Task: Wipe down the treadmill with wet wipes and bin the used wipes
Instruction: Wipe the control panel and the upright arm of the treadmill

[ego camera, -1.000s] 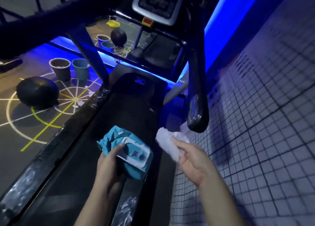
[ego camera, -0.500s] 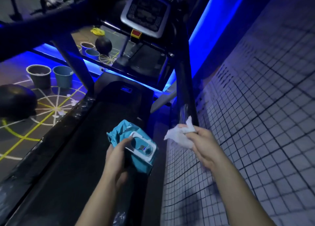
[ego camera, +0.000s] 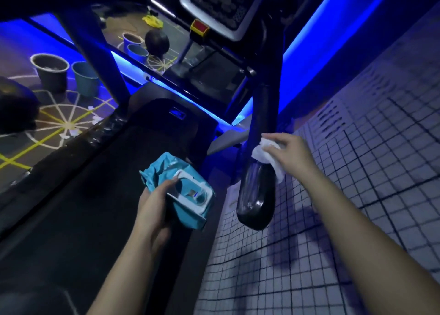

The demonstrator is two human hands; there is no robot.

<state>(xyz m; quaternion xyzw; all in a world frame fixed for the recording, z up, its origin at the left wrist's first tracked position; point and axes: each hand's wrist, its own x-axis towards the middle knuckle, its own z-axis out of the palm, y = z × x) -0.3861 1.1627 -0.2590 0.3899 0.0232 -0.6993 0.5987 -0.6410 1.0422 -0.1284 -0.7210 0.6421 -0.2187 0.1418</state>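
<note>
I stand on a black treadmill whose belt [ego camera: 95, 207] runs up the middle of the view, with its console [ego camera: 226, 3] at the top. My right hand [ego camera: 289, 153] holds a crumpled white wet wipe [ego camera: 266, 155] against the treadmill's right handrail [ego camera: 258, 191], just above its rounded black end. My left hand [ego camera: 154, 205] grips a teal pack of wet wipes [ego camera: 188, 193] with a white flip lid, held over the belt's right edge.
A white tiled wall [ego camera: 357, 195] rises close on the right. On the floor to the left stand a dark bucket [ego camera: 51, 71] and a teal bucket [ego camera: 85, 76], beside a black ball [ego camera: 16, 105] on yellow floor markings. A mirror [ego camera: 166, 41] lies ahead.
My right hand has carried the wipe up and forward from beside the pack onto the right handrail. The left hand keeps holding the pack. My view has tilted upward.
</note>
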